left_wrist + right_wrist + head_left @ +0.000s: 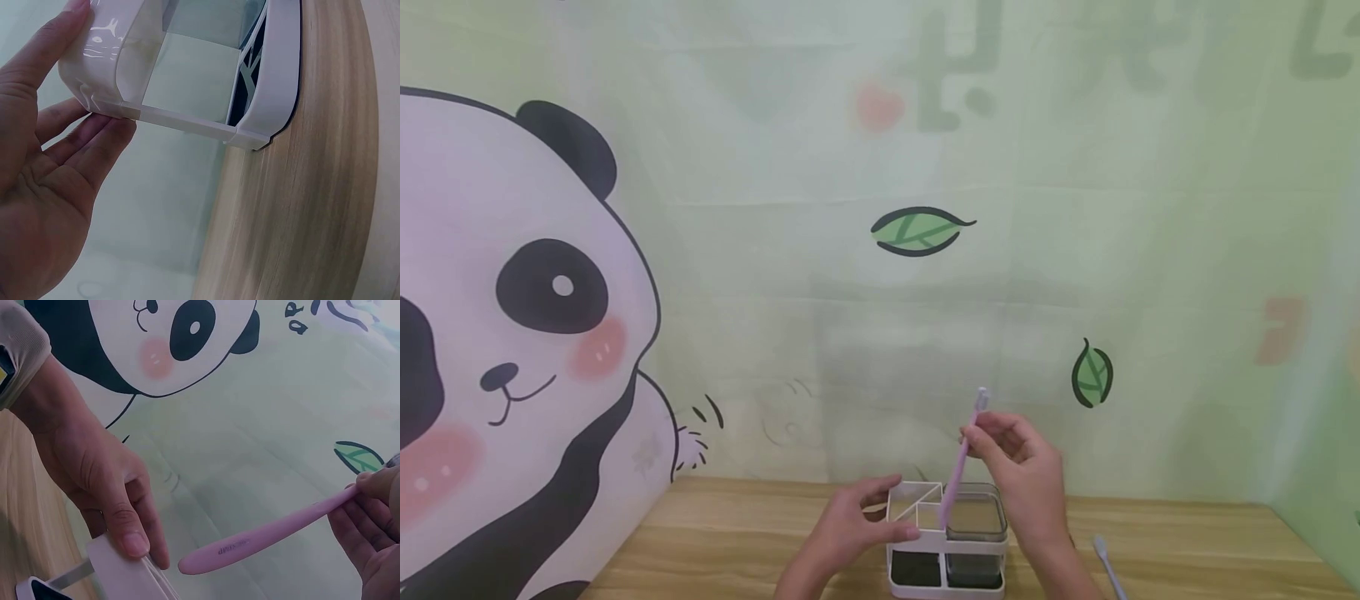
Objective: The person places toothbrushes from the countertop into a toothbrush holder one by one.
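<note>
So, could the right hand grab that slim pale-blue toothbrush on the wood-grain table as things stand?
Probably not straight away: the right hand is pinching a slender pink plastic toothbrush. Otherwise the way looks free, since the pale-blue toothbrush lies to that hand's right with nothing visible on it.

Looks like a staged nook, home or studio hard to say: backed by creased, pale green cloth (760, 133) printed with a cartoon panda (550, 200) and leaves (917, 232), fronted by a wood-grain tabletop (737, 517), furnished with a bathroom-type toothbrush (269, 534) and caddy (951, 547).
</note>
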Available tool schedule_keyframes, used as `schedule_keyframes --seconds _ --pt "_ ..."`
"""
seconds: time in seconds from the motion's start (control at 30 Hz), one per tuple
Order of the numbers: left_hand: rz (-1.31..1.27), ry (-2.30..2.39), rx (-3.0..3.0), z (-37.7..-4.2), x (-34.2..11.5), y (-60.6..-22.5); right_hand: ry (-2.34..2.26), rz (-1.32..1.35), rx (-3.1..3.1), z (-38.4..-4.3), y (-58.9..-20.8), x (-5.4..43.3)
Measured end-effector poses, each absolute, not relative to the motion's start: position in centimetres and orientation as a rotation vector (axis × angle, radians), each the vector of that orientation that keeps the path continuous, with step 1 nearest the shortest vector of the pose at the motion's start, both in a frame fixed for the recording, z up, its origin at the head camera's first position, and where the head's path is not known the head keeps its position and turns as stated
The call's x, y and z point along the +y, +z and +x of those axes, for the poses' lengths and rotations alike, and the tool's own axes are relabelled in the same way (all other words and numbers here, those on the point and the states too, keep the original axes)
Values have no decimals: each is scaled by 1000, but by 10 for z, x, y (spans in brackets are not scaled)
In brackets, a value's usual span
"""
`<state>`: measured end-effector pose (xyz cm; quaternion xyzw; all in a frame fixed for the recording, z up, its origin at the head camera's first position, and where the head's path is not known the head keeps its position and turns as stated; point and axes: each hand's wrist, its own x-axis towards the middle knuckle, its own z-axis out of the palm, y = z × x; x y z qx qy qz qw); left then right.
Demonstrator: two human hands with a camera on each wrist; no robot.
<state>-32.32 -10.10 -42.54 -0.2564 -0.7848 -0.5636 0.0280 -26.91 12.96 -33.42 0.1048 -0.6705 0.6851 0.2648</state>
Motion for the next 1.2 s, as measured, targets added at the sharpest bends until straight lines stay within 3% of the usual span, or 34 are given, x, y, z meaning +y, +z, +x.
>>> schedule_keyframes --seconds 1.2 --pt "-759 -1705 -2433 -322 -100 -425 1871 274 -1852 -298 -364 110"
